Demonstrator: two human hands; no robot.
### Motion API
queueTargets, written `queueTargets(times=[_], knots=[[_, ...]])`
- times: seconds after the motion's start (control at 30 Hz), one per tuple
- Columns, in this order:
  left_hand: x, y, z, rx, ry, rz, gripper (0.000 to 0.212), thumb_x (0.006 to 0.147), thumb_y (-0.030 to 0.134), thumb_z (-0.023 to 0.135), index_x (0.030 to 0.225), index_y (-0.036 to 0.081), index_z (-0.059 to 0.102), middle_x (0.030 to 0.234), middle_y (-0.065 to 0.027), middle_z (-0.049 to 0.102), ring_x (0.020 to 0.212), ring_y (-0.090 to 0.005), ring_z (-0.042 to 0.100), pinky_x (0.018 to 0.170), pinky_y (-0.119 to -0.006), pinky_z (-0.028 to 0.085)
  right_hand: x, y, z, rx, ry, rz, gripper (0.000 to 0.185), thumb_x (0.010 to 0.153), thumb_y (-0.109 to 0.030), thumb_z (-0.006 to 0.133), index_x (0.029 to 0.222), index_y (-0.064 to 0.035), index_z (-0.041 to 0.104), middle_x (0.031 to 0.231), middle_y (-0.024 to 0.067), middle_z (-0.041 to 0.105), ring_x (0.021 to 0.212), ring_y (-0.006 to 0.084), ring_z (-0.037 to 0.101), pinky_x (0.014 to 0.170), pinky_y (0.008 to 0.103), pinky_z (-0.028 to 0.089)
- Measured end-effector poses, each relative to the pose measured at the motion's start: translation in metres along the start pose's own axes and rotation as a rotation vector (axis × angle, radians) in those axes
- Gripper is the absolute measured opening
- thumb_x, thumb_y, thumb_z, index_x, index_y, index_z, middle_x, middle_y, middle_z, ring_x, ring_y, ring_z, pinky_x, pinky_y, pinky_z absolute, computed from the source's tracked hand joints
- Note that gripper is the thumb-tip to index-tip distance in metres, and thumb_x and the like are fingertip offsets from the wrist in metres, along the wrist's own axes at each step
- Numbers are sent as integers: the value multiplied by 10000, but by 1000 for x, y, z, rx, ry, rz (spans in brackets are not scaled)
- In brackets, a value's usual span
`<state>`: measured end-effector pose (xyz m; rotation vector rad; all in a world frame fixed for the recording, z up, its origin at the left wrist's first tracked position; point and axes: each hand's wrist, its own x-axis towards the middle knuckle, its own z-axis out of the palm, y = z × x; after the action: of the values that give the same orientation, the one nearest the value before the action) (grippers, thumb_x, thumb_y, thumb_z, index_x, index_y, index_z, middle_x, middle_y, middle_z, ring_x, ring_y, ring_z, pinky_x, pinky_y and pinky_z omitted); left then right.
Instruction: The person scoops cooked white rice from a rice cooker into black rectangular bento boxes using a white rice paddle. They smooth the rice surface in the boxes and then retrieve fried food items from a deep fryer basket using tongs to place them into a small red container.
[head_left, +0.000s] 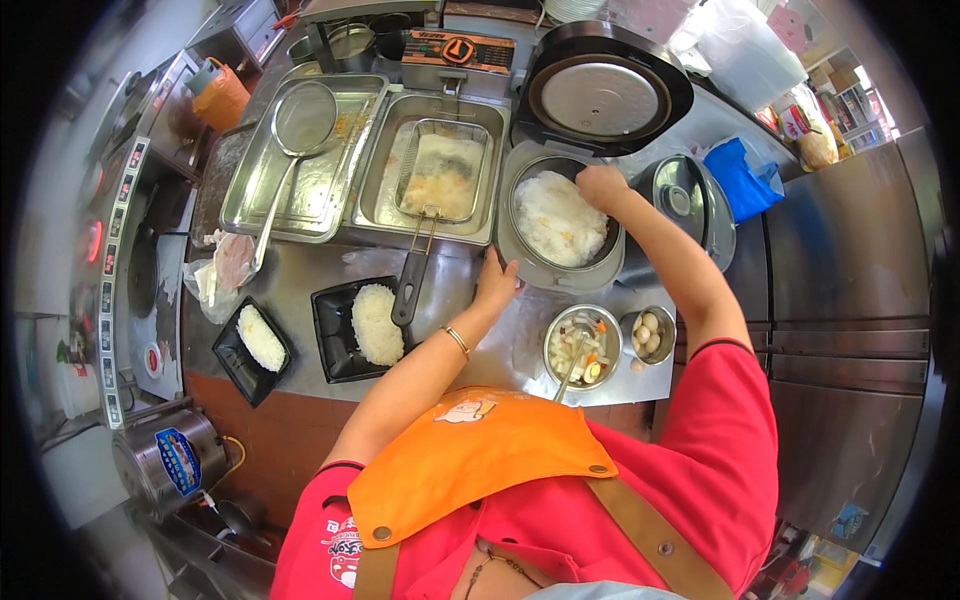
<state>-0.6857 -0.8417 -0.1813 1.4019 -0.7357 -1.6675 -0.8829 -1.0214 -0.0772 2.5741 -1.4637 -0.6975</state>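
Observation:
Directly before me stands an uncovered rice cooker, its inner pot full of white rice. My left hand grips the cooker's near left corner, fingers along its side and thumb in front. At the far right of the pot, my right hand is curled over the rim and the rice; its fingertips are hidden, so whatever it holds cannot be seen. The cooker's raised lid leans back behind the pot. Left of my forearm, a black square dish and a smaller black dish each bear a mound of rice.
A fryer basket sits in bubbling oil, its handle jutting toward me. Left of it, a skimmer lies on a metal tray. Near the front edge are a bowl of chopped vegetables and a cup of small eggs.

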Motion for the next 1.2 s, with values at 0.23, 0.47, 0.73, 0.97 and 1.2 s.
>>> queueTargets(times=[0.23, 0.47, 0.73, 0.97, 1.2], knots=[[-2, 0, -4, 28, -37, 29, 652, 997, 123, 473, 1531, 155, 98, 1449, -145, 354, 1249, -296, 470, 817, -432, 602, -14, -21, 10, 105, 22, -7, 191, 809, -143, 568, 820, -50, 735, 862, 175, 712, 812, 312, 706, 713, 414, 562], [-2, 5, -6, -32, -66, 17, 659, 981, 92, 502, 1524, 162, 136, 1422, -136, 391, 1195, -276, 508, 786, -396, 599, -61, -94, -3, 41, 100, -147, 73, 748, -93, 625, 771, -77, 692, 755, 124, 700, 713, 280, 704, 622, 383, 556], [-7, 9, -11, -50, -48, 28, 669, 981, 84, 497, 1526, 173, 120, 1400, -125, 408, 1201, -274, 510, 810, -406, 591, -88, -38, -47, 58, 214, 299, 98, 749, -107, 628, 764, -86, 722, 798, 136, 708, 738, 292, 705, 643, 383, 562], [-3, 6, -13, 37, -96, 41, 668, 975, 75, 503, 1520, 194, 135, 1432, -117, 355, 1201, -266, 507, 821, -396, 589, -29, 29, 14, 888, -297, 474, 189, 710, -170, 611, 675, -18, 718, 649, 165, 675, 608, 296, 681, 569, 399, 540], [-10, 15, -13, 52, -102, 3, 665, 1000, 111, 479, 1533, 176, 88, 1460, -133, 337, 1259, -276, 461, 893, -414, 569, -6, -54, 43, 386, 145, 291, 191, 795, -174, 597, 802, -38, 730, 903, 203, 705, 809, 308, 706, 684, 426, 561]])
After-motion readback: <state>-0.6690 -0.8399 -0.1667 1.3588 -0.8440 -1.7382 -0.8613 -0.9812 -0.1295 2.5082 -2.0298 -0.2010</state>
